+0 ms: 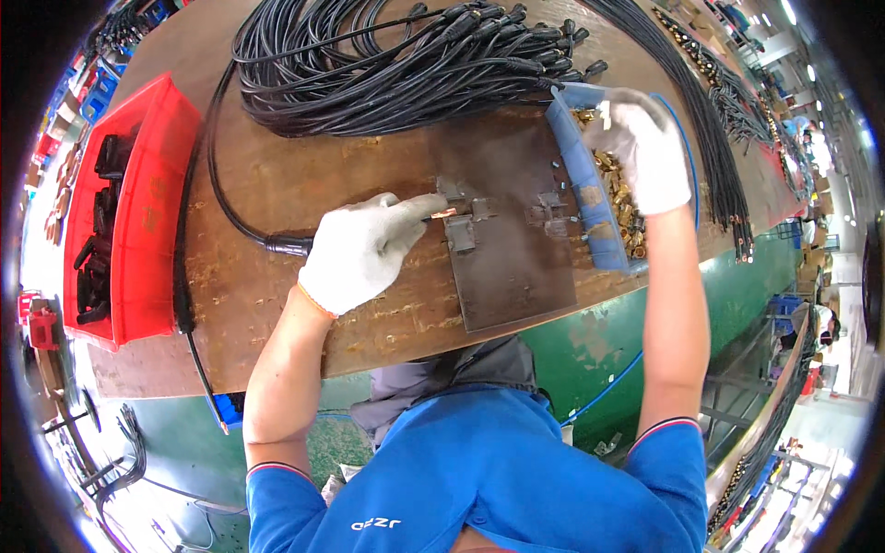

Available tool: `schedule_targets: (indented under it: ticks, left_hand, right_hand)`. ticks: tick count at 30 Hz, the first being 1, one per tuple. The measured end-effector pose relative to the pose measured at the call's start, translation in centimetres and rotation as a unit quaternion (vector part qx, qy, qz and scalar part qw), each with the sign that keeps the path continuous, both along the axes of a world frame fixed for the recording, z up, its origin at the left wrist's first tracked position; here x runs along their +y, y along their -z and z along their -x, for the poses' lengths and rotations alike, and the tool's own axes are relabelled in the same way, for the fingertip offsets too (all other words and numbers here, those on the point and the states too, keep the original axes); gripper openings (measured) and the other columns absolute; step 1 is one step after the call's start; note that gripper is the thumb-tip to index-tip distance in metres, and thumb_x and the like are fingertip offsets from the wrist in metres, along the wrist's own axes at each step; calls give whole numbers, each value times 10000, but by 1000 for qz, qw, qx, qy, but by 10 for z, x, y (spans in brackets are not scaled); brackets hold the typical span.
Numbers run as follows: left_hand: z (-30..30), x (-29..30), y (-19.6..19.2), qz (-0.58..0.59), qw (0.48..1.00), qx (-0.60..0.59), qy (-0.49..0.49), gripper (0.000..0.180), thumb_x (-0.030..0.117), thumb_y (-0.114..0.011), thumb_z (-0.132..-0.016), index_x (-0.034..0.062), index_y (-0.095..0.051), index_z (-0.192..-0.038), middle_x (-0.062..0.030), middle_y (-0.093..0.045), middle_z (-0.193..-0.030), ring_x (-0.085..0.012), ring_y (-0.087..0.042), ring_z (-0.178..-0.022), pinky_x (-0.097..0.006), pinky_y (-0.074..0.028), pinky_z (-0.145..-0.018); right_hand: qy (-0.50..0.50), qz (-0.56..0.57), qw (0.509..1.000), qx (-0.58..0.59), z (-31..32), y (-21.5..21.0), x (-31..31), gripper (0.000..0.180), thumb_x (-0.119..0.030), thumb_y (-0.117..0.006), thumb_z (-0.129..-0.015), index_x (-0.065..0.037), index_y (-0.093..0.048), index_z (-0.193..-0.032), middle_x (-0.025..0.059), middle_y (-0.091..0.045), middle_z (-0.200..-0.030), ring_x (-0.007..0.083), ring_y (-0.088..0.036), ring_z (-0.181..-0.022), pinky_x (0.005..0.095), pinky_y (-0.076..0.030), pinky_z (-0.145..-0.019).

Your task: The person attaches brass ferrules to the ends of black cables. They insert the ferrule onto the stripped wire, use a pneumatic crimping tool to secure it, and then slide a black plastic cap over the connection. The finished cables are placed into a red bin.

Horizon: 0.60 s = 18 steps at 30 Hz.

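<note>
In a white work glove, my left hand [359, 249] is closed around a black cable [288, 244]. The cable's bare copper end [443, 214] sticks out past my fingertips, over the left side of a dark flat plate [516, 286] on the table. My right hand [645, 152], also gloved, is over the far part of a blue bin [604, 241]. Small brass-coloured metal fittings [631, 221] fill that bin. Motion smears the right fingers, so I cannot make out whether anything is between them.
On the wooden table [387, 323], a large coil of black cables [369, 74] lies at the far side. A red bin [152, 221] with black plastic parts stands at the left. More cables [710, 138] stretch along the right. Bits of tape [463, 235] stick to the plate.
</note>
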<state>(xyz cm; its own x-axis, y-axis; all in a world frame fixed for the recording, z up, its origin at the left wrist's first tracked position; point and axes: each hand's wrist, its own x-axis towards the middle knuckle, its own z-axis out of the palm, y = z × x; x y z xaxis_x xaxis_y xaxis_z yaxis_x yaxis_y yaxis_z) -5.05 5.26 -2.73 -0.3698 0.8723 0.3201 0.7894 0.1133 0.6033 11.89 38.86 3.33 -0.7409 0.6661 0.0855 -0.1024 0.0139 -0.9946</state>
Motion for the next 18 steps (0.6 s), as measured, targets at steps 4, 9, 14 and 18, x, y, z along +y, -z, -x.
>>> schedule_targets:
  ticks: [4, 9, 14, 18]
  left_hand:
    - [-1, 4, 1, -12, 1000, -8, -16, 382, 109, -730, -938, 207, -755, -1307, -141, -634, -792, -355, -669, -711, -447, -547, -655]
    - [-2, 3, -4, -6, 999, -42, -17, 392, 27, -685, -944, 109, -745, -1323, -177, -649, -856, -359, -666, -765, -412, -543, -731]
    - [-2, 1, -6, -34, 996, -75, -23, 392, 13, -670, -948, 92, -741, -1326, -178, -656, -869, -357, -672, -767, -408, -544, -738]
    - [-3, 1, -7, -44, 996, -73, -23, 410, -11, -666, -940, 88, -741, -1331, -175, -664, -878, -352, -674, -770, -401, -544, -744]
  right_hand:
    - [-172, 224, 959, 33, 1, 32, -60, 234, -161, -668, -955, -21, -692, -1141, 133, -749, -996, 243, -760, -874, 430, -633, -768]
    - [-136, 347, 927, 27, 7, 60, -115, 241, -70, -680, -1008, 13, -687, -1234, 138, -787, -1050, 221, -785, -830, 381, -684, -759]
    - [-138, 378, 914, 48, 12, 73, -131, 287, -96, -693, -1029, 9, -675, -1295, 148, -790, -1083, 236, -799, -896, 397, -687, -823]
    - [-171, 376, 909, 55, 12, 80, -135, 301, -132, -685, -1044, 8, -672, -1310, 145, -791, -1089, 238, -802, -905, 395, -686, -816]
